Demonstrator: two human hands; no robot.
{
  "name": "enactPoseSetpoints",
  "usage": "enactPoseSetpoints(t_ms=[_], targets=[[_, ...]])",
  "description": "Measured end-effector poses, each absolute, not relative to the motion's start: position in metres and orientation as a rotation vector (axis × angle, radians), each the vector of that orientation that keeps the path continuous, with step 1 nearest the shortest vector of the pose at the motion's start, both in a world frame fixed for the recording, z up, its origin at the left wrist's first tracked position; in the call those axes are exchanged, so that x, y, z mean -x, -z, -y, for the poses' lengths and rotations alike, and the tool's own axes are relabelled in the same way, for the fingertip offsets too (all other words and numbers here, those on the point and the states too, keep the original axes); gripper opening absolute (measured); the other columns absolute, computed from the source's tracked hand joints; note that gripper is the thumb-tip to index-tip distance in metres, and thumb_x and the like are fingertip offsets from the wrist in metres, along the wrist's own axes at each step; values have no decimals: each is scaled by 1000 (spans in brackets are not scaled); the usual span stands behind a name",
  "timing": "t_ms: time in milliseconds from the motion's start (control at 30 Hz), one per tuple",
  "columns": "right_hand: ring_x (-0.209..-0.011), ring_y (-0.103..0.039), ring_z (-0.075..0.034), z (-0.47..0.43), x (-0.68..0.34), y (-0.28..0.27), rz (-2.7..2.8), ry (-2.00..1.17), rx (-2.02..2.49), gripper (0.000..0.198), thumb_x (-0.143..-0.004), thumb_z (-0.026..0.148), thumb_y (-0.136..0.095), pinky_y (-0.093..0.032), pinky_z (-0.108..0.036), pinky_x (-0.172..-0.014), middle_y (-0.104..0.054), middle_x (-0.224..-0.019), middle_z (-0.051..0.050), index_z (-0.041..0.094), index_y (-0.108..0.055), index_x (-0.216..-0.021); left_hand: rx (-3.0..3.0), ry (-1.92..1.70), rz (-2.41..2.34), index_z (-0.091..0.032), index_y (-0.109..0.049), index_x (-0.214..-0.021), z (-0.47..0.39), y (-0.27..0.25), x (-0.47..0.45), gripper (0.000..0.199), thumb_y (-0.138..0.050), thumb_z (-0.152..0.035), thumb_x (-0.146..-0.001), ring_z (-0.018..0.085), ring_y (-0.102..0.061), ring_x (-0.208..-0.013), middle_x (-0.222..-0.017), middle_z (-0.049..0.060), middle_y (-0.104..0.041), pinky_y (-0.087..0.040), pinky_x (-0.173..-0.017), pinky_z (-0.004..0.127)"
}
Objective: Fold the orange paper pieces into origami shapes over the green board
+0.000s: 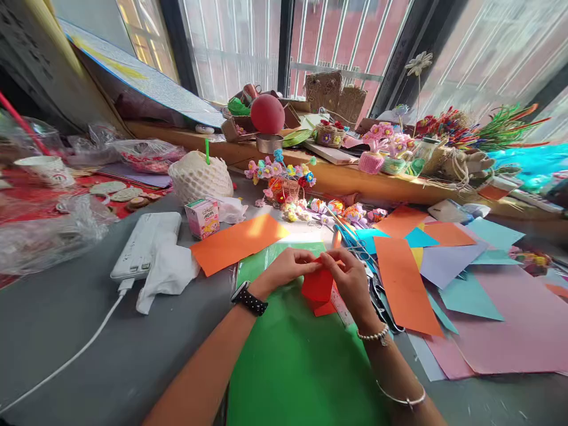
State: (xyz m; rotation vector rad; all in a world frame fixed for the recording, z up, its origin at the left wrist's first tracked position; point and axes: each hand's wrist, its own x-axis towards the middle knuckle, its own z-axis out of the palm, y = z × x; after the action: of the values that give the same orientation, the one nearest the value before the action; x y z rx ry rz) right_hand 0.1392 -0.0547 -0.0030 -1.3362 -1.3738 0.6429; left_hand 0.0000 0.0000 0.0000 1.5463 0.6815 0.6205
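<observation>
A folded piece of red-orange paper (316,286) is pinched between both hands above a green sheet (306,367). My left hand (288,267), with a dotted watch strap at the wrist, grips its upper left edge between thumb and fingers. At the upper right edge, my right hand (348,278) holds the same paper in a pinch; a beaded bracelet and a silver bangle circle that arm. Under the right hand lies a pale speckled strip (341,307), partly covered. Scissors (359,253) rest just beyond the right hand.
Orange paper strips (239,241) lie left of the green sheet, near a pink drink carton (203,218) and a white power bank (146,245) with a cable. Coloured paper sheets (510,331) overlap on the right. Crocheted flowers (284,177) stand before the crowded windowsill (390,183).
</observation>
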Motion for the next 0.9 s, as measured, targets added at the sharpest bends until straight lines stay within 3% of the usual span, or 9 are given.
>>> enactPoseSetpoints(t_ms=[333, 667, 900], targets=[[-64, -53, -13, 55, -135, 1, 1404, -573, 1371, 18, -78, 33, -47, -42, -24, -58, -55, -69, -1, 18, -53, -70, -1574, -615, -703, -11, -55, -66, 1, -2, 0, 29, -58, -40, -66, 12, -48, -64, -66, 1, -53, -35, -57, 22], [-56, -43, -12, 51, -141, 1, 1616, -382, 1452, 22, -79, 30, -42, -33, -24, -52, -47, -60, 0, 18, -46, -62, -1649, -548, -732, -12, -52, -65, 0, -3, 3, 32, -53, -43, -69, 10, -42, -57, -61, -1, -47, -31, -50, 21], [-49, -35, -10, 51, -139, 3, 1495, -764, 1334, 28, -81, 36, -35, -28, -23, -47, -36, -53, 4, 19, -39, -59, -1627, -546, -682, -13, -52, -67, 3, -11, 3, 30, -53, -43, -70, 9, -43, -58, -63, -2, -48, -31, -50, 20]])
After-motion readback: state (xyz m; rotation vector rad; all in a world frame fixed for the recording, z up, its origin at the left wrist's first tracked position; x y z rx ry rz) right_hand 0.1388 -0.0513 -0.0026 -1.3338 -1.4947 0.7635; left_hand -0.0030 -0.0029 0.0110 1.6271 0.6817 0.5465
